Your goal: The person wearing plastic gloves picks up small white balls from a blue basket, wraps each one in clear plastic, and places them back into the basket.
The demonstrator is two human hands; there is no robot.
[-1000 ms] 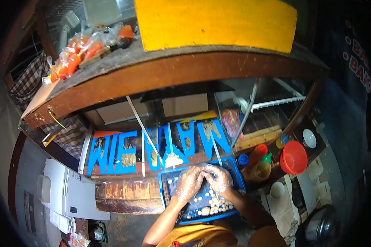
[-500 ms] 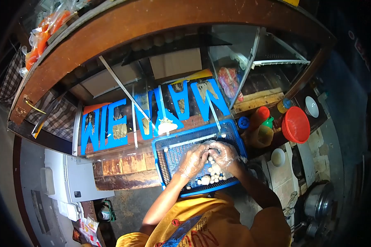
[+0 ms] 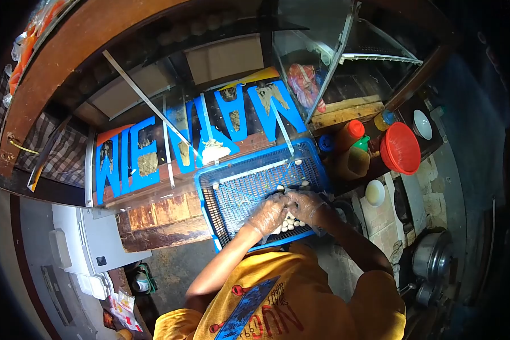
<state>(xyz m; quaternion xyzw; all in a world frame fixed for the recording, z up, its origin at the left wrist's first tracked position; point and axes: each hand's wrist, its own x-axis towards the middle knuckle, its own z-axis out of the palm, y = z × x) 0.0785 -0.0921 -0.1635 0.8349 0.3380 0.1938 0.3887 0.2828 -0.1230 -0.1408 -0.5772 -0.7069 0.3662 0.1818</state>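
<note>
Over the near half of a blue rectangular plastic-mesh basket, two hands in clear plastic gloves meet at the fingertips: the left hand and the right hand. Each grip is curled, its fingers bent toward the other hand's; whether either is clenched or grasping something cannot be told, since the fingers hide what lies between them.

Just below the fingertips, inside the basket, lies one cluster of small round off-white balls, more than ten, overlapping too much for an exact count. Four more pale pieces lie apart from it: two just beyond the hands, one by the far wall, one by the left wall.

Past the basket's far side, one white crumpled lump shows near large blue painted letters. To the right stand one red-topped bottle, one round red plastic bowl and two white bowls, one beyond the red bowl, one nearer the person. Farther out, at lower right, sits a silver metal pot.
</note>
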